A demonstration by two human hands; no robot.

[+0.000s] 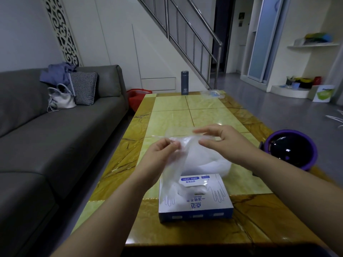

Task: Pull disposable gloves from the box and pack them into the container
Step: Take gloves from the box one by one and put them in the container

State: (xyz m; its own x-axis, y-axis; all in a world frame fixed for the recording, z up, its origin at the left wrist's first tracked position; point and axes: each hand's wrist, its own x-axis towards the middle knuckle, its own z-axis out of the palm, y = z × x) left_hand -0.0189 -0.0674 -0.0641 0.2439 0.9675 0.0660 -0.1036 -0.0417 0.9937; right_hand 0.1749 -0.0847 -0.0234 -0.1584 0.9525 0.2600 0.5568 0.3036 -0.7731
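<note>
One glove (171, 169) up, both grips pinched on its top edge, left hand (162, 152) and right hand (224, 139). It hangs long-axis down over the one box (195, 207) on the table (185, 106). One container (220, 164) sits just beyond, nearer my right hand, I'd say.

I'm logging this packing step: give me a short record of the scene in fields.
left hand: pinches the clear glove
right hand: pinches the glove's upper edge
glove: hangs above the box
box: flat on the table, near edge
container: white, just behind the box
nearby: purple helmet at right, bottle at far end
</note>
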